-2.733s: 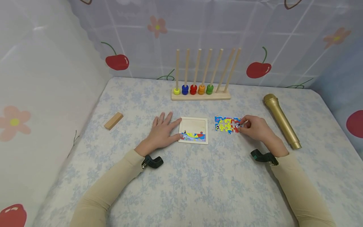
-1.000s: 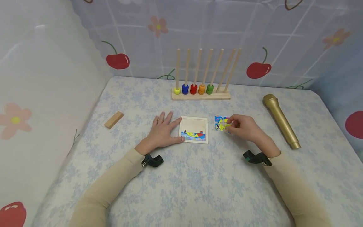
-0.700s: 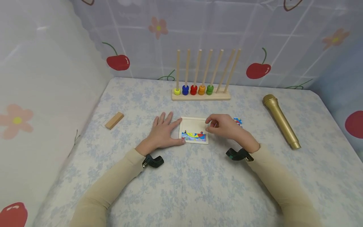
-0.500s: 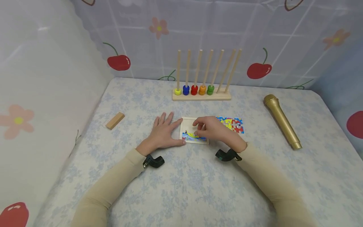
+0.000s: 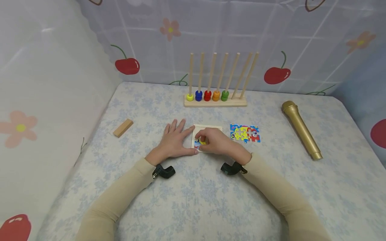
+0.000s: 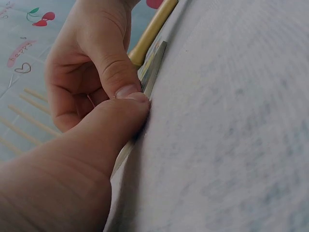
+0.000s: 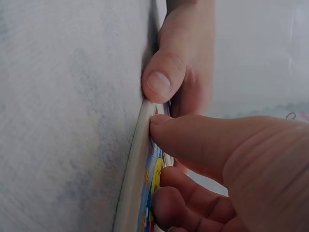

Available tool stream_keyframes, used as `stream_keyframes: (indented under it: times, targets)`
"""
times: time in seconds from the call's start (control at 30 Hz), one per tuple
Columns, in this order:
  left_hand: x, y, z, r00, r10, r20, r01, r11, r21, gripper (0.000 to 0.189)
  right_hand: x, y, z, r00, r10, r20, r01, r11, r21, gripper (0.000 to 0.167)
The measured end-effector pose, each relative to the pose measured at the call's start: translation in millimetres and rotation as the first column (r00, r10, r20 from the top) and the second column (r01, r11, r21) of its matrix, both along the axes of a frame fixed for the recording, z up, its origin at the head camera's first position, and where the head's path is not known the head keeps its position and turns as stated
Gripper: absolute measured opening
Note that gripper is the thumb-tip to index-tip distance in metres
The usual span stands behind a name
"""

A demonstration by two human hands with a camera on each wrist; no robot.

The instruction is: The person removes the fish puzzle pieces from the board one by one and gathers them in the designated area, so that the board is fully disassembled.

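In the head view, my left hand (image 5: 175,142) lies on the table with its fingers spread. Its index fingertip and thumb touch the left side of a shallow wooden puzzle tray (image 5: 208,126). The right hand (image 5: 217,142) reaches over the tray, its fingers bent and no piece showing in them. Its thumb (image 7: 193,140) presses near the tray's edge, right by the left thumb (image 7: 159,82). Colourful puzzle pieces (image 7: 158,169) fill the tray's near part, mostly hidden by the hand. A joined patch of loose jigsaw pieces (image 5: 242,133) in yellow, red and blue lies right of the tray.
Behind the tray stands a wooden bead stacker (image 5: 215,104) with tall pegs and coloured beads. A gold microphone (image 5: 301,130) lies at the right. To the left is a small wooden block (image 5: 123,128). A patterned curtain (image 5: 211,40) rises along the table's back edge.
The right hand has moved left from the loose jigsaw pieces to the puzzle tray, uncovering those pieces. My left thumb has slid slightly down along the tray's edge; the left hand otherwise stays put.
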State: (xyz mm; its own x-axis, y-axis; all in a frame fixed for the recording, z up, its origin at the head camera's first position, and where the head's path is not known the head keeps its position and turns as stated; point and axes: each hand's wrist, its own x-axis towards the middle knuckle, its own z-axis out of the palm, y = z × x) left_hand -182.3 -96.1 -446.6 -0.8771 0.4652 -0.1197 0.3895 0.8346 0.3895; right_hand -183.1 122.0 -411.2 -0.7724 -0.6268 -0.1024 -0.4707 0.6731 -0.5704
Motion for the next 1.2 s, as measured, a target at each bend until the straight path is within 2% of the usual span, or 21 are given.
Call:
stream_keyframes:
  times: [0.23, 0.8, 1.2]
  targets:
    - [0.7, 0.1, -0.1, 1.0, -0.001, -0.008, 0.002, 1.0, 0.002, 0.098, 2.1, 0.0, -0.6, 0.998, 0.037, -0.05, -0.038, 0.999, -0.006, 0.034]
    - [0.7, 0.7, 1.5, 1.0, -0.013, -0.018, 0.013, 1.0, 0.003, 0.097, 6.2, -0.9, -4.8, 0.996, 0.015, -0.087, -0.016, 1.0, -0.009, 0.034]
    - [1.9, 0.4, 1.2, 0.999, -0.017, -0.027, 0.017, 1.0, 0.003, 0.095, 8.7, -1.7, -1.8, 0.995, 0.015, -0.098, -0.016, 1.0, -0.005, 0.032]
